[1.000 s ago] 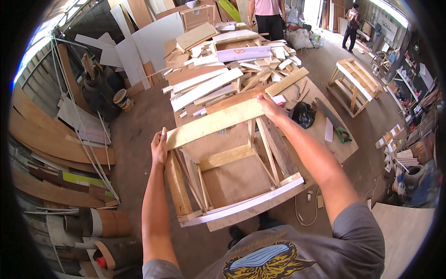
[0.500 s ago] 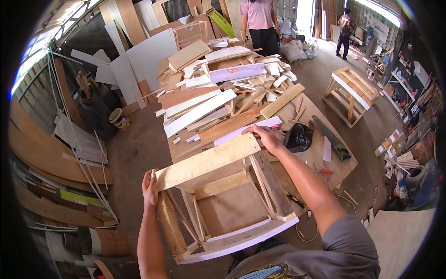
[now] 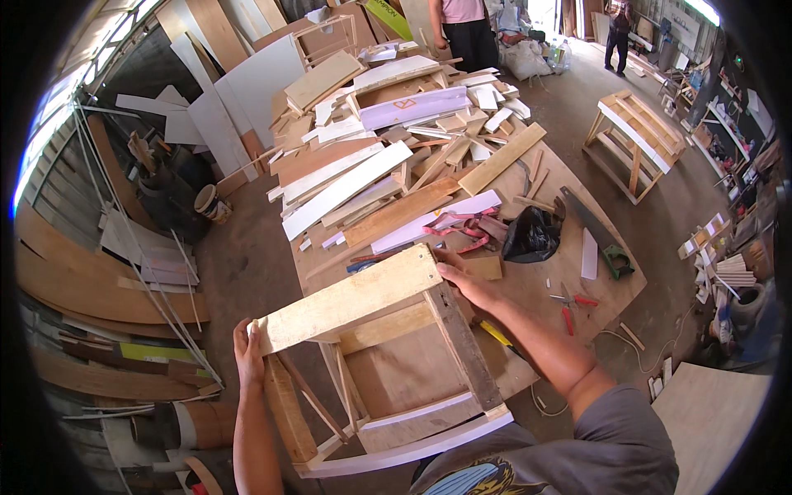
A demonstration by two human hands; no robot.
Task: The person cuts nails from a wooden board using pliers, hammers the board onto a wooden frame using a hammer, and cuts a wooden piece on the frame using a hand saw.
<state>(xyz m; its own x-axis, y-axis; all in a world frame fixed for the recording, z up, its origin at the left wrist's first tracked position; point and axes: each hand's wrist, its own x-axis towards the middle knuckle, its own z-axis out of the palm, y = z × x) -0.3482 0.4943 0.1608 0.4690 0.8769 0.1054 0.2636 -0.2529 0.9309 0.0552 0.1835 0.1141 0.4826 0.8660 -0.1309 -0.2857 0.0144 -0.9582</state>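
A wooden frame (image 3: 351, 299), like a small stool or cabinet carcass, is tilted in front of my body between both hands. Its broad bare board faces up at the far side, and a curved white-edged rail (image 3: 412, 450) runs along the near side. At the board's left end, the fingers of my left hand (image 3: 248, 353) wrap round the corner. My right hand (image 3: 464, 279) grips the opposite corner, its fingers partly hidden behind the wood. Beyond the frame is a plywood-topped table (image 3: 569, 194), with a black plastic bag (image 3: 532, 235) and red-handled pliers (image 3: 568, 313) on it.
Wood offcuts (image 3: 388, 177) are heaped over the table. A handsaw (image 3: 598, 227) lies at its right edge. Another wooden frame (image 3: 634, 144) stands on the floor at right. One person (image 3: 469, 37) stands behind the table, another (image 3: 619, 37) farther back. Boards lean along the left wall.
The frame has shifted down and left, with both hands still on it. My right hand has moved from the board's far edge to its right end. More tools on the table now show.
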